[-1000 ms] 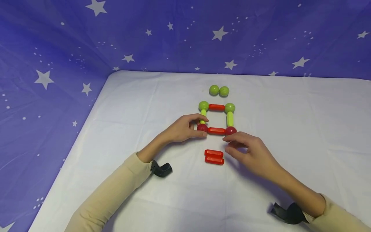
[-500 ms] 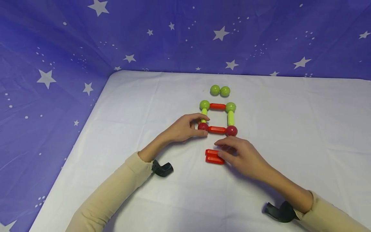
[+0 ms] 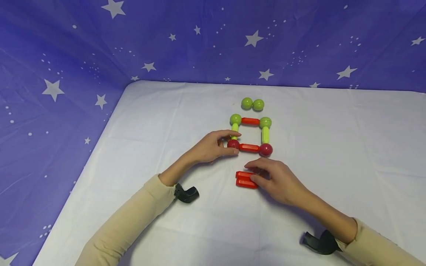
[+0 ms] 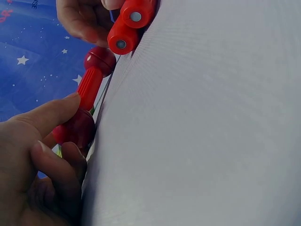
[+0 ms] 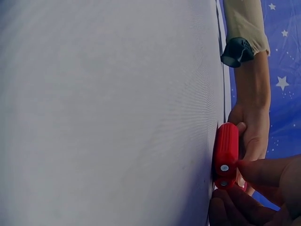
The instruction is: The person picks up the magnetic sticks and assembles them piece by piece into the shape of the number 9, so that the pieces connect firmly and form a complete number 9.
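A flat square of magnetic rods and balls lies on the white cloth. My left hand (image 3: 209, 147) holds its near-left red ball (image 4: 77, 128), thumb in front and a finger reaching over the side. The near-right red ball (image 3: 266, 149) joins it through a red rod (image 3: 249, 148). Yellow-green rods (image 3: 265, 135) run back to two green balls (image 3: 235, 119). Nearer me, two red magnetic rods (image 3: 245, 183) lie side by side. My right hand (image 3: 283, 181) is at their right end, thumb on top and fingers at the far side, seeming to pinch the farther rod; the contact is partly hidden.
Two loose green balls (image 3: 252, 104) touch each other behind the square. A purple star-patterned cloth (image 3: 213, 44) rises along the back and left. Dark wrist devices (image 3: 187, 194) hang at both sleeve cuffs.
My right hand has moved left and nearer me, from beside the square's near-right ball to the pair of red rods. My left hand stays on its ball; the square has shifted very slightly back.
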`<state>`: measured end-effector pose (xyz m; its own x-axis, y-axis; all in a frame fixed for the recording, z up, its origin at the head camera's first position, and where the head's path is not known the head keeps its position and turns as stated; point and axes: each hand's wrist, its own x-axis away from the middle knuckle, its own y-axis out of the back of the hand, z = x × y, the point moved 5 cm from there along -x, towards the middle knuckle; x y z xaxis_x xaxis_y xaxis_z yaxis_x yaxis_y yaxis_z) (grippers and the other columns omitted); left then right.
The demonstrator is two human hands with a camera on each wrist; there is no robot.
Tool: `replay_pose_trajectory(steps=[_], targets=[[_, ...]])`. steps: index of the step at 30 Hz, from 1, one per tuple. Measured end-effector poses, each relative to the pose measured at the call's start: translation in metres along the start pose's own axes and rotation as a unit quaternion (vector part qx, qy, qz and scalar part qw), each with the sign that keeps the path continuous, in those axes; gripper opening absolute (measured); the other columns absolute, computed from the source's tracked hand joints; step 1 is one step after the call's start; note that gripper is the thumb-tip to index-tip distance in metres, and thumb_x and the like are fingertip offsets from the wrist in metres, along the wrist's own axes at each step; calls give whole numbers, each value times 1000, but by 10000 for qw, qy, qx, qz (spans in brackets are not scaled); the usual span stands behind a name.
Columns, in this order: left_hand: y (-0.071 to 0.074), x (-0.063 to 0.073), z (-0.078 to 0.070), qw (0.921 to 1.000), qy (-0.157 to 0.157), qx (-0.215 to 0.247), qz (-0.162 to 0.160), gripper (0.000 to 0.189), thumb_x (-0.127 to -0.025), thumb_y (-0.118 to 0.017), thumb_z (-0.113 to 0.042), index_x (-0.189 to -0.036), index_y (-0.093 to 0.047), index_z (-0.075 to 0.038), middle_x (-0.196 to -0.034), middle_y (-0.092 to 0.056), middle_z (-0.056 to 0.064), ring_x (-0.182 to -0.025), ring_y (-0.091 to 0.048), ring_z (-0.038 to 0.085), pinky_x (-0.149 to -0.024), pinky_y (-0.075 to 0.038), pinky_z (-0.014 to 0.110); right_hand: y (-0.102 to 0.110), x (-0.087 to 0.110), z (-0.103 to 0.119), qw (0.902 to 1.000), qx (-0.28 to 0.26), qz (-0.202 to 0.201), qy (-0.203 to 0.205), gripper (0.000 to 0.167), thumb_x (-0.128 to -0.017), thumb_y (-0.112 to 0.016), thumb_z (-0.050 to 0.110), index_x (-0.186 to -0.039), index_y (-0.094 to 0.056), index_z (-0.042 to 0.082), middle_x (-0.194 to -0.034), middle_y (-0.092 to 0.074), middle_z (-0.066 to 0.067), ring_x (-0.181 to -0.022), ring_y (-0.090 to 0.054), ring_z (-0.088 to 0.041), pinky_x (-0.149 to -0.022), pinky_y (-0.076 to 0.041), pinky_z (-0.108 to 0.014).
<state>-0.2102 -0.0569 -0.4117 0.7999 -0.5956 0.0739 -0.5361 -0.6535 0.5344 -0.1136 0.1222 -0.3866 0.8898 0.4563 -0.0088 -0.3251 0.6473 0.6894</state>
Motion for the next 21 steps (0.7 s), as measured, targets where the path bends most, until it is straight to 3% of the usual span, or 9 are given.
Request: replay_pose_trajectory(steps=[11,21], targets=[[0,0,-1,10000,-9,-49,-20,51,-86,-78,-29,-133,-62,-17,-107,-59,0,-71,-46,18,-63,-37,28,-3,0,1,9999,-37,9,135,31,-85,-71,-5,-113,-71,7,-102,-69,4,-90,-61,-13,-80,-52,-38],[-1,-1,0,10000,-21,22,-43,49,-86,-78,-28,-132,-62,-17,-105,-59,0,-69,-45,17,-62,-35,28,-5,2,2,9998,-111,145,22,31,-87,-70,-3,-115,-71,8,-105,-70,3,-96,-63,-17,-86,-51,-43]])
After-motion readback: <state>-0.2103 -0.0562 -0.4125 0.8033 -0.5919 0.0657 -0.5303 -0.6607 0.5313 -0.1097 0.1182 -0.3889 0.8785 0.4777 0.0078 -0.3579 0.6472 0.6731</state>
